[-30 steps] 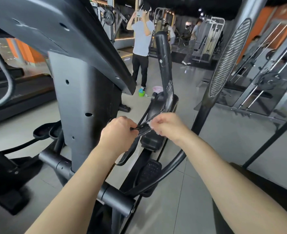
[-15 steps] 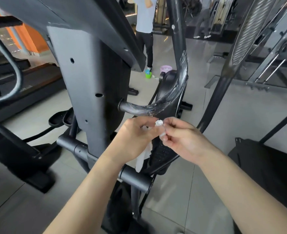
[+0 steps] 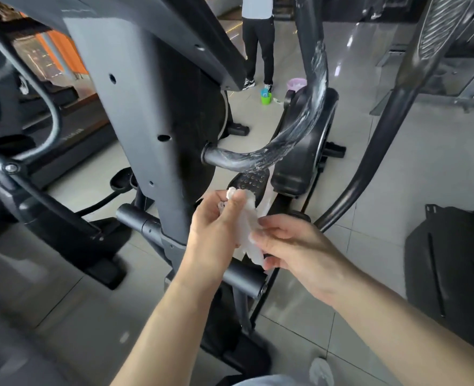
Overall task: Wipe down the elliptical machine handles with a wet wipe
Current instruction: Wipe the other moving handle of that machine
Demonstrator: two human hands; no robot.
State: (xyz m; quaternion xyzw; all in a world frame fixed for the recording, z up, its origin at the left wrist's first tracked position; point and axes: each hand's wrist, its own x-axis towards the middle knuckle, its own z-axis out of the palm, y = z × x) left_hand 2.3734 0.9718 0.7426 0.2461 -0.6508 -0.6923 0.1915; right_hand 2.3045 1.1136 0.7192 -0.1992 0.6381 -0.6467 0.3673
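A white wet wipe [image 3: 247, 224] hangs between my two hands in front of the grey elliptical column [image 3: 135, 112]. My left hand [image 3: 216, 227] pinches the wipe's upper end with its curled fingers. My right hand [image 3: 291, 246] holds the wipe's lower part with thumb and fingertips. Above the hands curves the black handle [image 3: 291, 135], wrapped in clear plastic film, running from the column up to the right. Neither hand touches the handle.
A second dark handle bar [image 3: 377, 140] sweeps up at the right. A person [image 3: 258, 37] stands on the tiled floor beyond, near a green cup [image 3: 265, 98] and a pink bucket [image 3: 295, 84]. Treadmills [image 3: 63, 126] stand at the left, a black machine base [image 3: 453, 263] at the right.
Both hands came off the handle and dropped lower. The wipe, bunched at the handle a second ago, now hangs stretched between the hands. The view tilted downward.
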